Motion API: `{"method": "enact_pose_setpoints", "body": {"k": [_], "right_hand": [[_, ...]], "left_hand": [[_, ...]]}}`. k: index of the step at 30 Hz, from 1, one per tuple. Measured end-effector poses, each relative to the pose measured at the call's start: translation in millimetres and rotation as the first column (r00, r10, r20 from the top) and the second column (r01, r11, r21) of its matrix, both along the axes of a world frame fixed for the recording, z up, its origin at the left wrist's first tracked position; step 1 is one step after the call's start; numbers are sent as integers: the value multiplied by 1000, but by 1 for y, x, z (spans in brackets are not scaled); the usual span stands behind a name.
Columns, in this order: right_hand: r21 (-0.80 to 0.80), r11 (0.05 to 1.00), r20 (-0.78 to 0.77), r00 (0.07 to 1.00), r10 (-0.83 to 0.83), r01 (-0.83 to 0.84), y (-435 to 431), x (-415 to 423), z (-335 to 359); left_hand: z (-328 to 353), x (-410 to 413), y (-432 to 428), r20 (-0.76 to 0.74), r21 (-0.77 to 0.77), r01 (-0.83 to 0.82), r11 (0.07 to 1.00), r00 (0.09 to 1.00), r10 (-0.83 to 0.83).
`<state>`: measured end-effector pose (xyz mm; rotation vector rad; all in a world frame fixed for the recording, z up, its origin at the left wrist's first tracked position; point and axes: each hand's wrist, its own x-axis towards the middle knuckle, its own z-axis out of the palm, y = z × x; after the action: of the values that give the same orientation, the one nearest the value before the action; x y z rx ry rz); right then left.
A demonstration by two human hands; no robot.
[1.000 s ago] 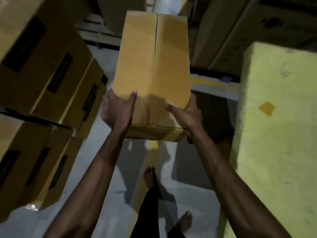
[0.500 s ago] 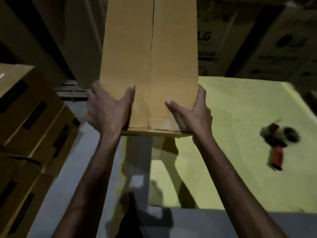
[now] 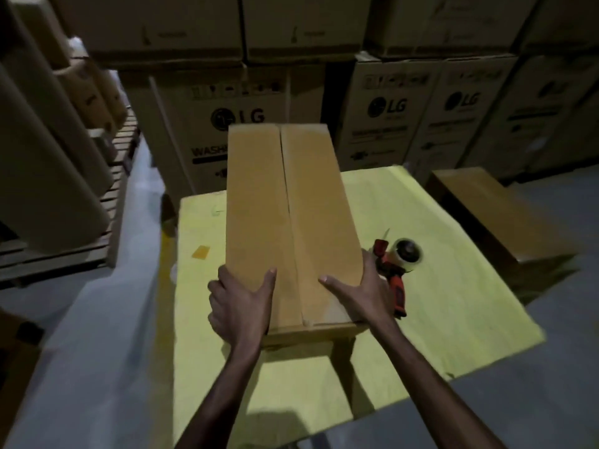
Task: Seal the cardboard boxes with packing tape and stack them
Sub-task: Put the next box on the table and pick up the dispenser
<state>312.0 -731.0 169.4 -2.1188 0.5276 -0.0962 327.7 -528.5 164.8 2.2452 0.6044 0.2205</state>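
Note:
A long brown cardboard box [image 3: 285, 215] is over the yellow-covered table [image 3: 453, 303], its two top flaps closed with an untaped seam down the middle. My left hand [image 3: 240, 306] grips its near left corner, thumb on top. My right hand [image 3: 359, 296] grips the near right corner, thumb on top and fingers down the side. A red-handled tape dispenser [image 3: 397, 267] with a clear roll lies on the table just right of my right hand. I cannot tell whether the box's bottom rests on the table.
Large printed cartons [image 3: 402, 115] are stacked behind the table. Another brown box [image 3: 499, 218] sits right of the table. Leaning cartons on a wooden pallet [image 3: 48, 176] stand at the left. A small orange patch [image 3: 200, 253] marks the table's left side.
I have turned with the box from the aisle to the yellow table and lowered it over the table. Both hands keep the same hold on its near corners.

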Motion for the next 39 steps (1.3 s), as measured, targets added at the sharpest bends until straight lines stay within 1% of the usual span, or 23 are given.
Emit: {"method": "enact_pose_setpoints", "body": {"k": [2, 4, 6, 8, 10, 13, 15, 17, 18, 19, 21, 23, 24, 26, 27, 28, 29, 30, 33, 35, 36, 37, 39], "right_hand": [[14, 1000, -19, 1000, -10, 10, -16, 3, -15], [48, 999, -33, 999, -21, 22, -29, 7, -30], [47, 998, -53, 998, -27, 30, -36, 15, -37], [5, 1000, -74, 997, 11, -11, -44, 26, -40], [2, 999, -104, 993, 49, -49, -54, 29, -33], [88, 994, -132, 988, 75, -64, -73, 20, -31], [164, 985, -146, 986, 75, -51, -90, 14, -38], [238, 971, -144, 990, 12, 23, -107, 17, -48], [252, 963, -126, 990, -60, 90, -117, 21, -55], [239, 955, -104, 983, -152, 173, -126, 25, -64], [143, 925, -101, 935, -339, 351, -147, 43, -89], [78, 886, -186, 880, -437, 457, -165, 62, -113], [41, 891, -263, 865, -427, 452, -172, 70, -127], [20, 939, -410, 859, -307, 344, -177, 79, -145], [34, 957, -457, 856, -241, 288, -175, 80, -148], [52, 964, -470, 858, -206, 260, -172, 80, -148], [83, 961, -458, 867, -196, 262, -171, 80, -148], [136, 947, -437, 876, -205, 289, -171, 80, -146], [309, 874, -355, 898, -261, 376, -178, 82, -138], [409, 824, -341, 903, -261, 392, -184, 81, -122], [441, 807, -342, 904, -254, 394, -188, 80, -112], [464, 795, -337, 908, -251, 392, -193, 79, -102], [451, 812, -314, 918, -243, 369, -201, 77, -85]], "left_hand": [[-17, 5, -22, -57, 6, 4, 1000, 998, -4], [-33, 8, -40, -75, 41, 0, 999, 997, 3], [-42, 14, -49, -75, 68, -29, 997, 997, 34], [-44, 19, -52, -120, 47, -38, 998, 992, 44], [-45, 16, -55, -152, 37, -25, 999, 988, 30], [-51, 5, -58, -98, 36, -15, 999, 995, 19], [-54, -2, -59, -108, 5, -21, 1000, 994, 22], [-56, -7, -60, -153, -52, -32, 998, 988, 24], [-57, -7, -58, -170, -84, -39, 996, 985, 24], [-57, -6, -57, -181, -128, -50, 991, 983, 26], [-52, 3, -52, -200, -213, -48, 976, 980, 4], [-47, 15, -48, -202, -248, -4, 969, 978, -48], [-45, 20, -48, -186, -277, 14, 961, 980, -68], [-37, 26, -50, -127, -368, 18, 930, 989, -69], [-34, 28, -52, -103, -405, 6, 914, 993, -52], [-32, 31, -54, -90, -424, -13, 905, 996, -28], [-29, 34, -55, -74, -425, -31, 905, 997, -1], [-26, 37, -58, -50, -394, -48, 918, 998, 31], [-13, 43, -67, 80, -209, -67, 976, 993, 85], [0, 45, -80, 189, -114, -13, 993, 981, 34], [6, 46, -88, 218, -95, 30, 995, 976, -9], [13, 47, -97, 233, -103, 82, 991, 971, -56], [18, 52, -114, 241, -172, 210, 962, 956, -166]]}}
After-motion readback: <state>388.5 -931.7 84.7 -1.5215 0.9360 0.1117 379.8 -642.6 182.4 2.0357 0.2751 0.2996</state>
